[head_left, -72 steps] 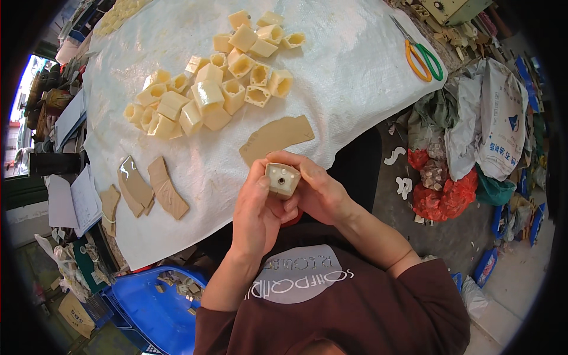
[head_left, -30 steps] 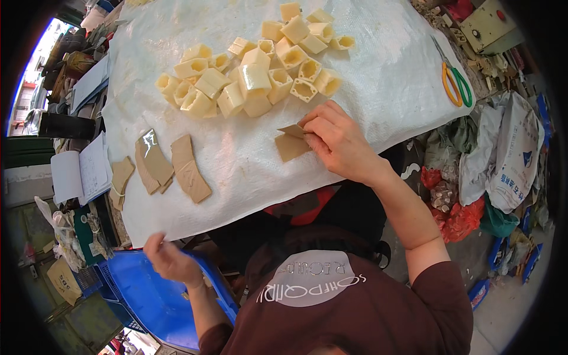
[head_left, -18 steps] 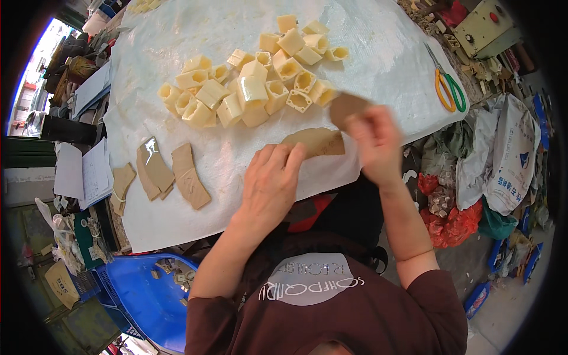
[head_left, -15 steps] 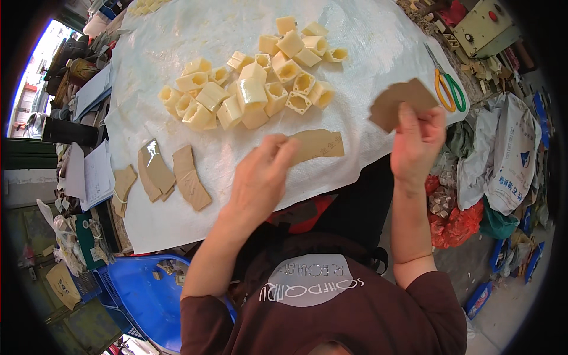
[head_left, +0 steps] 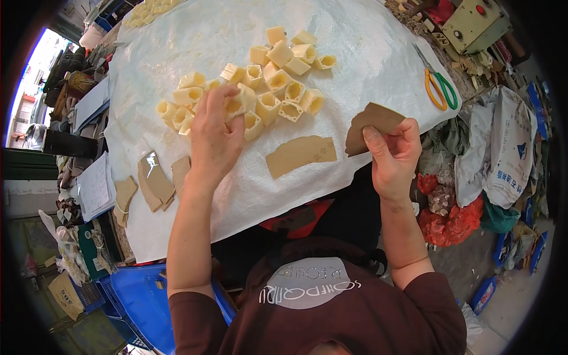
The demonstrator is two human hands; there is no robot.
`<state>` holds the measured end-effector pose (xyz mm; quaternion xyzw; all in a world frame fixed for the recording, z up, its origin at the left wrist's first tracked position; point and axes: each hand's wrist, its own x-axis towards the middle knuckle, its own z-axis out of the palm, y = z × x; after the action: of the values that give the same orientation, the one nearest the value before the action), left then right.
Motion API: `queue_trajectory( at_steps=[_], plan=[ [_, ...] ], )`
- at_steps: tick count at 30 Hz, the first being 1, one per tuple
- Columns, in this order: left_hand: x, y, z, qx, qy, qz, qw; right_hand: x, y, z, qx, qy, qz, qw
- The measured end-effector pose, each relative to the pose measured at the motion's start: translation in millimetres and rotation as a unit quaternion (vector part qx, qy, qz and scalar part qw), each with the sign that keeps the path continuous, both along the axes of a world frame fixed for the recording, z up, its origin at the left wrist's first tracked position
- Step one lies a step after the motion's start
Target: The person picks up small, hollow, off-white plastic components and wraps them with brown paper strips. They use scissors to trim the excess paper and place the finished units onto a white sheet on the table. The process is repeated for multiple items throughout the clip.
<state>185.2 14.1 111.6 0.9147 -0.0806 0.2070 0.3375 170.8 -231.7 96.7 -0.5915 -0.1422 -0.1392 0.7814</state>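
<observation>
My left hand (head_left: 216, 133) has reached into the pile at the middle of the cloth and grips a cream-coloured hollow block (head_left: 241, 100) between thumb and fingers. Around it lie several similar cream blocks (head_left: 276, 80), some with their open ends showing. Near the cloth's right front edge, my right hand (head_left: 397, 157) pinches a curved brown sheet piece (head_left: 371, 123). Flat on the cloth between my hands rests another curved brown piece (head_left: 300, 155). More brown pieces (head_left: 155, 177) lie at the left, one partly hidden behind my left forearm.
A white woven cloth (head_left: 355, 59) covers the table. Scissors (head_left: 436, 83) with yellow and green handles lie at its right. Papers (head_left: 94, 186) sit along the left edge, with a blue basin (head_left: 142, 305) below. Bags (head_left: 497, 154) stand at the right, beside a metal box (head_left: 476, 25).
My left hand has left the brown piece on the cloth, moved up and left, and taken hold of a cream block. My right hand has shifted slightly left and nearer with its brown piece.
</observation>
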Motion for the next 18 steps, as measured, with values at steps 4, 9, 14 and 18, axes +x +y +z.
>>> queue_trajectory(
  at_steps=[4,9,14,18],
  plan=[
    [2.0,0.6,-26.4,-0.003,-0.101,0.021,0.995,-2.1,1.6,-1.4,-0.008,0.007,0.008,1.000],
    [-5.5,7.0,-29.1,0.064,-0.123,-0.047,0.989,-4.6,2.1,-3.1,-0.027,0.011,0.009,1.000],
    [-23.7,14.9,-44.0,0.013,-0.229,0.017,0.973,-6.4,2.7,-6.1,-0.045,0.008,0.013,0.999],
    [-47.7,14.2,-36.4,0.123,-0.205,0.070,0.969,-7.7,6.7,-10.1,-0.043,0.001,0.045,0.998]
  ],
)
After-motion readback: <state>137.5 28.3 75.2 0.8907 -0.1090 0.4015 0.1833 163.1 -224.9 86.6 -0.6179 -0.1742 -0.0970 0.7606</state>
